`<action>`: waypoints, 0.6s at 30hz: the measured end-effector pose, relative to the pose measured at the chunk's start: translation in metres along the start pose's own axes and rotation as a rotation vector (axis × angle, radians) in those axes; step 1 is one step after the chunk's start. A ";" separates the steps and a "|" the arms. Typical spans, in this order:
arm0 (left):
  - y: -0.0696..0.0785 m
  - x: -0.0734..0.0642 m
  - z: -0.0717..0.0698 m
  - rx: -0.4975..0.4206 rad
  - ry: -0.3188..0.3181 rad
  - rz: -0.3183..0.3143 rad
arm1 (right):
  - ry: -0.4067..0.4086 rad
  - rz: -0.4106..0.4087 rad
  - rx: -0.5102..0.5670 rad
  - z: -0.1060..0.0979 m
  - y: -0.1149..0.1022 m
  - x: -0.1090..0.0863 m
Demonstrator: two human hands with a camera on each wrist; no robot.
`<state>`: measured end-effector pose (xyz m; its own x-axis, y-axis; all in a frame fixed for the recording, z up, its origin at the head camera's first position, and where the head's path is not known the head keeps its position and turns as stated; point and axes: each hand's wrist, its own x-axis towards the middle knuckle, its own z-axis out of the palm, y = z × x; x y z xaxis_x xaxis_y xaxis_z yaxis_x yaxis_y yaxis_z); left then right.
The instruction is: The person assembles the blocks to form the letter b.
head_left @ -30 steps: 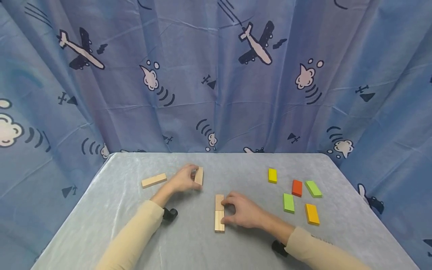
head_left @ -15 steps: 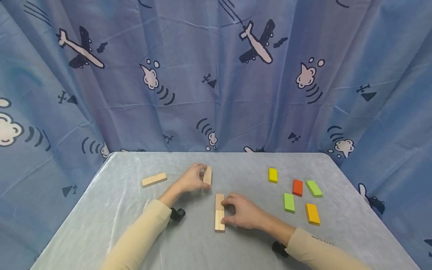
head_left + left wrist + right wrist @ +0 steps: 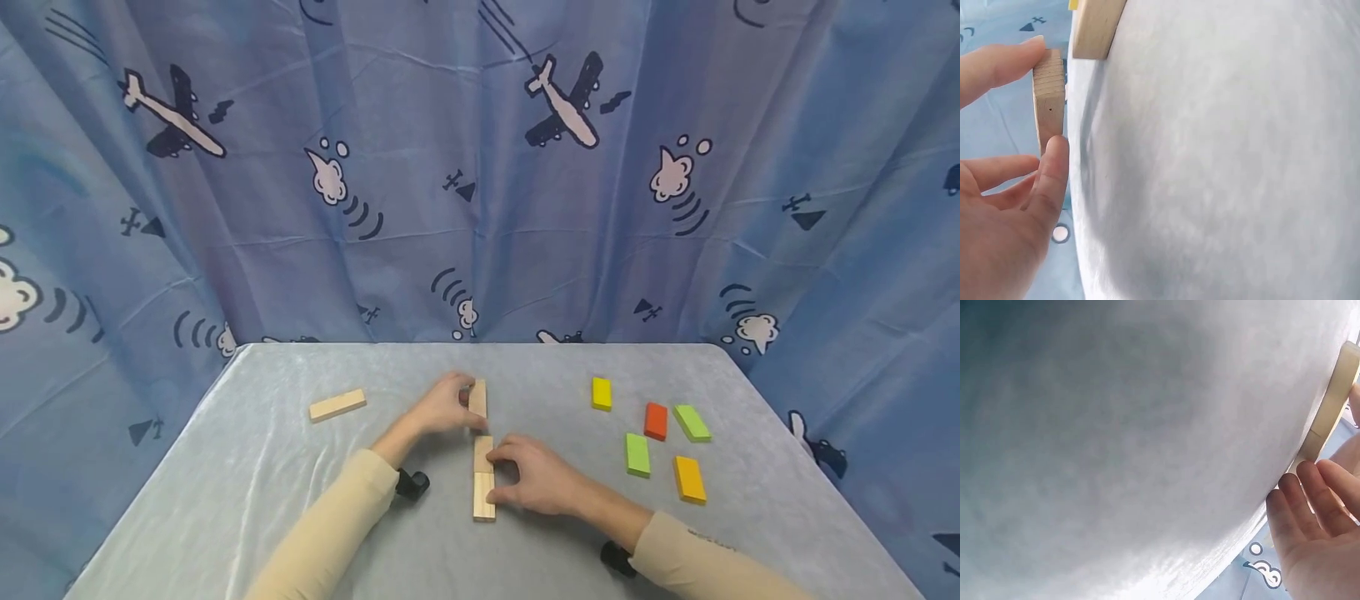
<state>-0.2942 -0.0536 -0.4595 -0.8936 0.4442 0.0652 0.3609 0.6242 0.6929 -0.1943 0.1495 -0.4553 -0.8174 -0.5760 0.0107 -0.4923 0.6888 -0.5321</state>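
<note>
Backdrop: blue curtain (image 3: 405, 167) is hanging in folds behind the table, showing printed airplanes, clouds and curved dark lines.
Table: pale grey cloth-covered table (image 3: 405, 567) is filling the lower part of the head view, bearing wooden and coloured blocks.
Left hand: left hand (image 3: 442, 406) is reaching in near the middle, pinching a plain wooden block between thumb and fingers.
Pinched block: held wooden block (image 3: 478, 400) is pointing lengthwise away from the person, just beyond the row and roughly in line with it; whether it is touching the cloth, I cannot tell.
Row: far wooden block (image 3: 483, 450) and near wooden block (image 3: 482, 497) are lying end to end, touching, in front of the person.
Right hand: right hand (image 3: 536, 477) is resting beside the row, thumb and fingers parted, their tips meeting its right side without wrapping round it.
Loose wood: single wooden block (image 3: 337, 405) is lying at a slant on the left, well apart from the row.
Coloured group: yellow block (image 3: 602, 394), red block (image 3: 656, 422), two green blocks (image 3: 637, 455) and orange block (image 3: 690, 480) are lying scattered on the right.
Sleeves: cream sleeves (image 3: 330, 521) are covering both forearms.
</note>
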 end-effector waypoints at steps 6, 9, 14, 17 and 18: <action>0.002 0.000 0.006 0.019 -0.030 0.011 | 0.014 -0.001 -0.009 0.001 -0.001 0.000; 0.002 0.000 0.008 0.018 -0.050 0.000 | 0.018 -0.011 -0.014 0.001 0.000 -0.001; 0.003 -0.002 0.009 0.024 -0.066 0.000 | 0.011 -0.021 -0.013 0.000 0.000 -0.001; 0.004 -0.003 0.007 0.029 -0.073 0.012 | 0.008 -0.022 -0.013 0.000 0.000 -0.001; 0.004 -0.004 0.007 0.027 -0.076 0.013 | 0.007 -0.021 -0.012 0.000 0.000 -0.001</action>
<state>-0.2880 -0.0488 -0.4620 -0.8663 0.4992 0.0187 0.3802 0.6346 0.6728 -0.1935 0.1495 -0.4551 -0.8089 -0.5873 0.0279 -0.5129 0.6816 -0.5219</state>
